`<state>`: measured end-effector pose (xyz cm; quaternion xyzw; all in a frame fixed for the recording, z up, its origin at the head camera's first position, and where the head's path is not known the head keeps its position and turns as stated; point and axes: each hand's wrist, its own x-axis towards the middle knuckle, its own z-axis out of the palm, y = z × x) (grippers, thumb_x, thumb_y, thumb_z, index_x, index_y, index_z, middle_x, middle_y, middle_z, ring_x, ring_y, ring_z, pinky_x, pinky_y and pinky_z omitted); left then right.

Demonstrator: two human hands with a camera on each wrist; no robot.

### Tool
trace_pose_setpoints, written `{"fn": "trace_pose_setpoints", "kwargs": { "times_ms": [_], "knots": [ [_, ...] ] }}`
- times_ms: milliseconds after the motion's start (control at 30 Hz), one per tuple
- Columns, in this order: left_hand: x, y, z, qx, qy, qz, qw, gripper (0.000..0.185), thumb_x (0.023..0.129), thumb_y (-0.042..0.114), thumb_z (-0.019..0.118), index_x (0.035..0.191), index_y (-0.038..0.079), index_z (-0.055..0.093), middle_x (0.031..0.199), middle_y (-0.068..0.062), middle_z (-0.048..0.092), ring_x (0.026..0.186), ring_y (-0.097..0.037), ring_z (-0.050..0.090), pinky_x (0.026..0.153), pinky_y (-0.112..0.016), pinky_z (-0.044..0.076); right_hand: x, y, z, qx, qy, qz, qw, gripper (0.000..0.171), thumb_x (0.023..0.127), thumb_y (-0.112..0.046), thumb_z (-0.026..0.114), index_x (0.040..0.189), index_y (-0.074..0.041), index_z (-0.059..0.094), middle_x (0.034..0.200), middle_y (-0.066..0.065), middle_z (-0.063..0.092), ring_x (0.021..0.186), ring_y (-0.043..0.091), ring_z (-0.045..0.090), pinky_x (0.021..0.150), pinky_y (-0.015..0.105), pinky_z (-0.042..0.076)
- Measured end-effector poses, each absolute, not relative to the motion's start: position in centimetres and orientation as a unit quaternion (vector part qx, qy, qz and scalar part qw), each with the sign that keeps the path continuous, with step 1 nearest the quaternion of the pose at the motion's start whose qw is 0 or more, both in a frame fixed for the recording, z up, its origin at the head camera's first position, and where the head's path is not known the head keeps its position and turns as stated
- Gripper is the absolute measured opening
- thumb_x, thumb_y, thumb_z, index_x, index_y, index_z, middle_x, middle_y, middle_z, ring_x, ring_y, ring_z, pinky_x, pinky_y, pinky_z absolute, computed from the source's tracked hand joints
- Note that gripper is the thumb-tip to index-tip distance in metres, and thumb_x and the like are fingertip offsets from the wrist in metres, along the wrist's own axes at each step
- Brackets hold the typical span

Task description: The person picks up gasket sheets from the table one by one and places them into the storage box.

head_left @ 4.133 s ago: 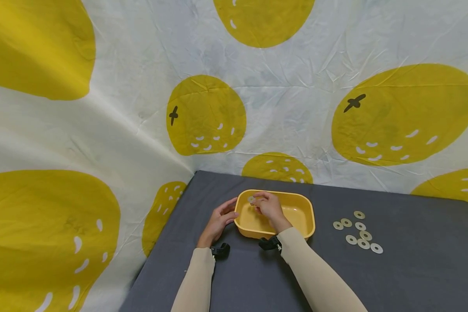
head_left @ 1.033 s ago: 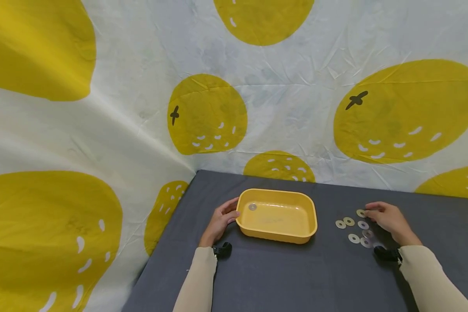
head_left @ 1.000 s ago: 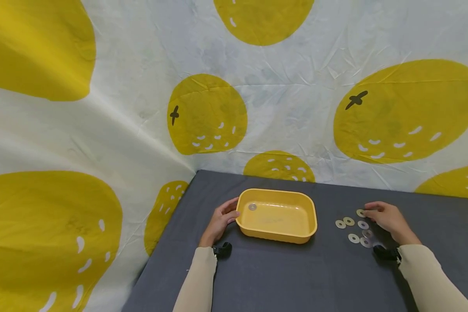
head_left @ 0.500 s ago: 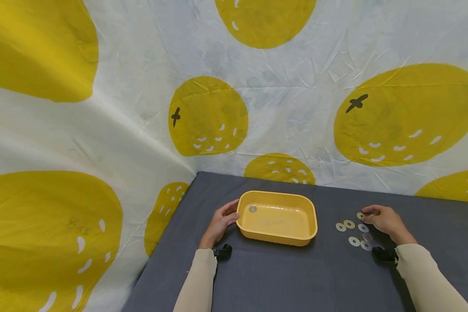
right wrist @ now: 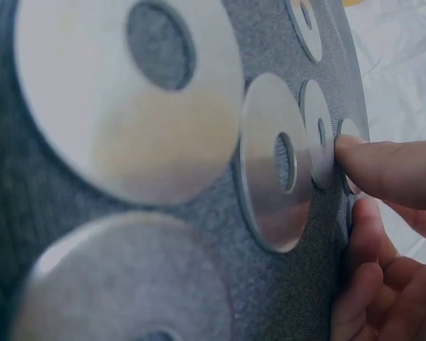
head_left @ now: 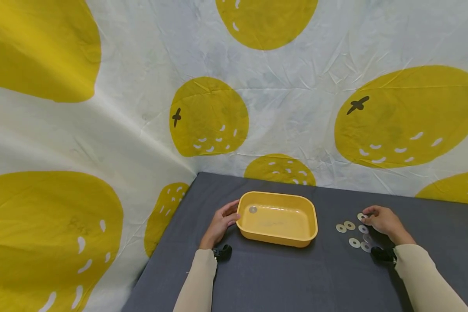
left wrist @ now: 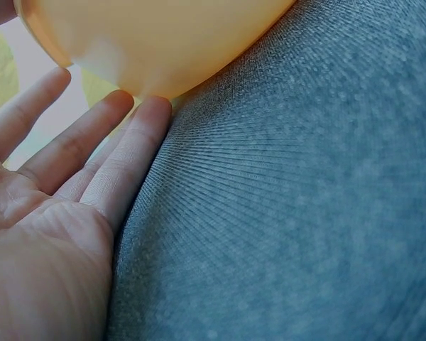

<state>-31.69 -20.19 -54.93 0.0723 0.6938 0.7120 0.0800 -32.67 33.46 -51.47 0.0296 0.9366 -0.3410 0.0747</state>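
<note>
A yellow rectangular tub (head_left: 277, 237) stands on the table. My left hand (head_left: 220, 224) rests against its left end; in the left wrist view the fairly straight fingers (left wrist: 128, 163) touch the outer wall. One metal washer (head_left: 253, 209) lies inside, near the tub's left end. Right of the tub, several flat washers (head_left: 354, 242) lie in a loose group, two of them overlapping. My right hand (head_left: 386, 222) pinches the farthest washer (head_left: 360, 216) between thumb and fingers, low at the table. In the right wrist view the thumb (right wrist: 390, 170) covers part of that washer (right wrist: 349, 129).
Dark grey cloth covers the table (head_left: 281, 281). A white curtain (head_left: 288, 108) with yellow fruit prints hangs along the back and left edges. Dark wrist cameras (head_left: 223, 252) sit below both hands, and the right one partly hides the nearest washers.
About four seconds ago my right hand held a washer in the tub; that washer now lies inside. The right hand is now at the farthest washer. The left hand has stayed at the tub.
</note>
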Motion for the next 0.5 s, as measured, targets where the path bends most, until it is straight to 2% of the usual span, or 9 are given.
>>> {"fn": "trace_pose_setpoints", "kwargs": {
  "times_ms": [267, 500],
  "knots": [
    [-31.74, -20.22, -55.07, 0.08, 0.694, 0.712, 0.074, 0.056, 0.098, 0.015, 0.066, 0.151, 0.017, 0.051, 0.147, -0.016, 0.058, 0.128, -0.027, 0.062, 0.102, -0.036, 0.055, -32.16, 33.52, -51.94, 0.02, 0.936, -0.351, 0.036, 0.04, 0.092, -0.016, 0.072, 0.119, 0.008, 0.055, 0.094, 0.019, 0.057, 0.08, 0.028, 0.054, 0.063, 0.032, 0.043],
    [-31.72, -20.22, -55.08, 0.079, 0.693, 0.713, 0.072, 0.056, 0.097, 0.013, 0.066, 0.151, 0.018, 0.052, 0.147, -0.016, 0.058, 0.129, -0.029, 0.062, 0.101, -0.035, 0.055, -31.84, 33.54, -52.43, 0.018, 0.936, -0.352, 0.012, 0.037, 0.094, -0.018, 0.072, 0.118, 0.006, 0.056, 0.089, 0.013, 0.066, 0.075, 0.022, 0.056, 0.063, 0.032, 0.043]
  ]
}}
